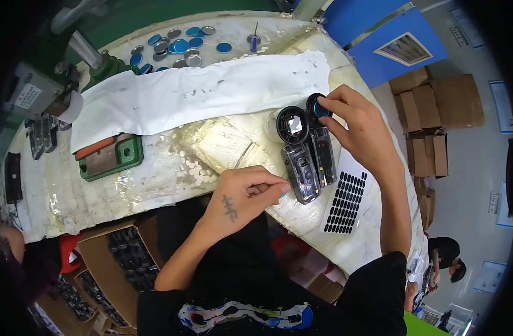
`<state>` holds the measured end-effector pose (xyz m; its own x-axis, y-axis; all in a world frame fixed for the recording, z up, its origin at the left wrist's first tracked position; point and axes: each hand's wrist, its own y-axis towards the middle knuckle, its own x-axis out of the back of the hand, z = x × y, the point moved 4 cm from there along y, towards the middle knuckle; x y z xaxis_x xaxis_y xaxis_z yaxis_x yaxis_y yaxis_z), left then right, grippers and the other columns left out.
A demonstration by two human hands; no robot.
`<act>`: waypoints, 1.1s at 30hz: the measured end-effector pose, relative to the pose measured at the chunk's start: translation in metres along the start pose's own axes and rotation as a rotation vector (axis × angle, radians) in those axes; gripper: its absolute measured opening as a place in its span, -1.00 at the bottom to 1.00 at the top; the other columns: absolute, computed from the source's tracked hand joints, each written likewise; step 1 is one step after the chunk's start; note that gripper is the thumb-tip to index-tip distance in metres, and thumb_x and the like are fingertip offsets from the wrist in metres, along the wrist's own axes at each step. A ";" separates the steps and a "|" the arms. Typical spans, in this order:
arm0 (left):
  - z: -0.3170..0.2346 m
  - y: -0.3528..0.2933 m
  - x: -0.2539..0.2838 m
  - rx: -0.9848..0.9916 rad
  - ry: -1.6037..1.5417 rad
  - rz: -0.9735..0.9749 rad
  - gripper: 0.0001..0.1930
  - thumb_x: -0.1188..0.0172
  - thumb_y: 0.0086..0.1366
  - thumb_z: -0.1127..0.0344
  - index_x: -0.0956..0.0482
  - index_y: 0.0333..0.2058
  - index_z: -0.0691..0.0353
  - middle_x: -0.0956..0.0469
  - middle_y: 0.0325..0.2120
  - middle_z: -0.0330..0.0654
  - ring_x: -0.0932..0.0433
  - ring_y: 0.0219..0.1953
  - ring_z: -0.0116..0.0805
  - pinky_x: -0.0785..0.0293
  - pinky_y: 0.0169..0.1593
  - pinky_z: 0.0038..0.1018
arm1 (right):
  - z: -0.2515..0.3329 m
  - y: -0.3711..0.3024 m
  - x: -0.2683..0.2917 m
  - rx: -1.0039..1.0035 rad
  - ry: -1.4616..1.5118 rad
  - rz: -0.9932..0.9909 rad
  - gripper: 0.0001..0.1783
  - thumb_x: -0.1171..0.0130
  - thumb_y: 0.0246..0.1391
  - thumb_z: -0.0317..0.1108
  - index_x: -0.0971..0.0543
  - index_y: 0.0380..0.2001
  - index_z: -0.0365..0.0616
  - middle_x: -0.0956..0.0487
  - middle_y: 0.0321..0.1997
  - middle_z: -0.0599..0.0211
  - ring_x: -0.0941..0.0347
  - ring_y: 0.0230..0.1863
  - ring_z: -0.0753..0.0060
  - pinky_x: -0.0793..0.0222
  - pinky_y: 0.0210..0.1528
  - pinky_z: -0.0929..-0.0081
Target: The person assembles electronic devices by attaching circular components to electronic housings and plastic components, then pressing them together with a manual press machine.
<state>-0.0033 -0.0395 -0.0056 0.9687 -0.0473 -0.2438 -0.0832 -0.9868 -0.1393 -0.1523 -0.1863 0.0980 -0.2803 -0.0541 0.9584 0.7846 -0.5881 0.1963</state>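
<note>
Two black handheld devices with round heads and dark see-through handles lie side by side at the centre right: a left device (303,173) and a right device (323,157). My right hand (362,126) has its thumb and fingers closed on a blue disc (320,108) at the round head of the right one. Nearer to me, my left hand (242,199) pinches thumb against forefinger; a small bluish bit shows at the tips, too small to name. Beside the handles lies a white sheet of black oval stickers (337,221).
A white cloth (211,98) spans the table behind the devices. Beyond it lie several blue and silver discs (180,46) and a purple-handled screwdriver (253,43). A green metal base (113,162) sits at left. Boxes of black parts (130,252) stand below the edge.
</note>
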 end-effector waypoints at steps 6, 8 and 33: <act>0.002 0.001 0.002 0.002 -0.038 -0.008 -0.83 -0.30 0.30 0.39 -0.71 -0.23 0.40 -0.64 -0.47 -0.17 -0.61 -0.46 -0.56 -0.49 -0.39 -0.63 | 0.003 0.002 -0.003 -0.077 -0.013 0.081 -0.74 -0.32 -0.03 -0.52 -0.64 -0.19 -0.25 -0.56 -0.24 0.21 -0.53 -0.23 0.11 -0.46 -0.15 0.25; 0.000 0.002 0.001 0.006 -0.048 -0.006 -0.83 -0.30 0.30 0.40 -0.70 -0.24 0.41 -0.64 -0.48 -0.18 -0.60 -0.46 -0.56 -0.49 -0.38 -0.63 | 0.003 -0.003 -0.005 -0.069 -0.032 0.008 -0.75 -0.32 -0.03 -0.52 -0.65 -0.21 -0.23 -0.57 -0.26 0.24 -0.53 -0.25 0.15 -0.45 -0.19 0.26; -0.015 -0.006 -0.004 -0.091 -0.245 -0.187 -0.39 -0.23 0.29 0.58 -0.29 0.30 0.28 -0.69 -0.30 -0.12 -0.64 -0.22 -0.51 -0.58 -0.11 -0.57 | 0.087 -0.051 -0.026 0.148 0.024 -0.143 -0.50 -0.44 -0.22 -0.48 -0.63 -0.09 -0.17 -0.58 -0.10 0.29 -0.55 -0.16 0.23 -0.44 -0.18 0.35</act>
<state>-0.0028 -0.0354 0.0103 0.8792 0.1637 -0.4475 0.1224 -0.9852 -0.1198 -0.1374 -0.0847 0.0809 -0.4066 0.0009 0.9136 0.8079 -0.4666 0.3600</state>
